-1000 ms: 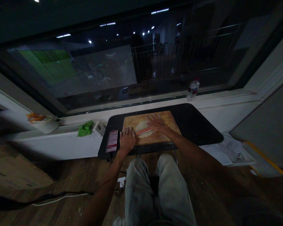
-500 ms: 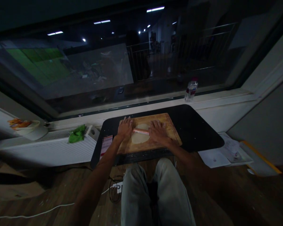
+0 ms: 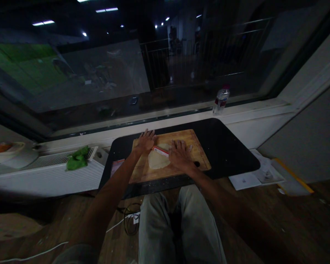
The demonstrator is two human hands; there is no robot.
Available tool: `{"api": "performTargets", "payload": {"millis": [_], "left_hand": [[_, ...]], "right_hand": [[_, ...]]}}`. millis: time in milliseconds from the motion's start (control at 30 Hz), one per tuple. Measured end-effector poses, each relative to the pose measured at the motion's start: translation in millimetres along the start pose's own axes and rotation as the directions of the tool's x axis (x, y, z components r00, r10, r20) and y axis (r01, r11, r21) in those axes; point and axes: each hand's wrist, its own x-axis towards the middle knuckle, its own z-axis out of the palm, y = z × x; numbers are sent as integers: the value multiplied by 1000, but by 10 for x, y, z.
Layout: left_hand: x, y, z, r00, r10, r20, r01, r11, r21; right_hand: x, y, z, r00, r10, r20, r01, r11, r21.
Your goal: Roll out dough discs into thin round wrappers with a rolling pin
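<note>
I have left hand (image 3: 146, 141) and right hand (image 3: 179, 155) over the ends of the roller (image 3: 161, 150), each grip splayed, clasping nothing, likely to load the dough (image 3: 157, 161) evenly.

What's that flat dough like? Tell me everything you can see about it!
The dough is a pale, cream-coloured, thin-looking sheet, roughly round and smooth-looking. It lies flat on the wooden cutting board. A red-and-white rod slants across its far part, with the left hand at one end and the right hand at the other. The right hand hides some of its edge, so its whole outline can't be seen.
</note>
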Motion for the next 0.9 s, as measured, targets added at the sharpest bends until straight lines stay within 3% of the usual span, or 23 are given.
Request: {"api": "performTargets", "payload": {"millis": [67,633,733,900], "left_hand": [[-56,-31,22,1000,1,-15,-1,1000,10],[-661,-56,47,986,-101,-131,102,995,2],[-804,-39,47,979,-118,-166,120,993,3],[-1058,12,-17,979,-155,-129,161,986,34]], "right_hand": [[-9,-9,8,1000,27,-13,-27,999,20],[-161,-100,-129,985,-137,103,133,990,40],[-203,-156,-123,986,-149,79,148,989,15],[-317,-223,-40,976,-219,0,219,975,-38]]}}
